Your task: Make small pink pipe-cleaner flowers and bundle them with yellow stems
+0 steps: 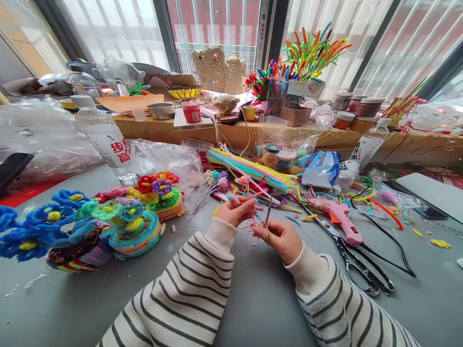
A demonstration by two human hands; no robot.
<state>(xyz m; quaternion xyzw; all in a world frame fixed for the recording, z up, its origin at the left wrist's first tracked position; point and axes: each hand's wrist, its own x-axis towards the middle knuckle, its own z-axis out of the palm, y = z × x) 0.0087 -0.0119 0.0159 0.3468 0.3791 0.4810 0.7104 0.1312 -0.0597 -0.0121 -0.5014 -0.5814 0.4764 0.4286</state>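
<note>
Over the middle of the grey table, my left hand (235, 211) is closed in a pinch on a pink pipe-cleaner flower (243, 180), its head standing above my fingers and its thin stem hanging below. My right hand (281, 238) grips small scissors (268, 214), their blades pointing up beside the stem. Whether the blades touch the stem I cannot tell. Tiny pink scraps lie on the table beneath both hands. Behind my left hand are several small finished flowers (221, 179) on thin stems.
Pipe-cleaner flower pots (135, 233) stand at left. A bundle of pipe cleaners (249, 166) lies behind my hands. Right of them are a pink glue gun (340, 217) with a black cord and large scissors (356, 260). A water bottle (104, 140) stands at back left.
</note>
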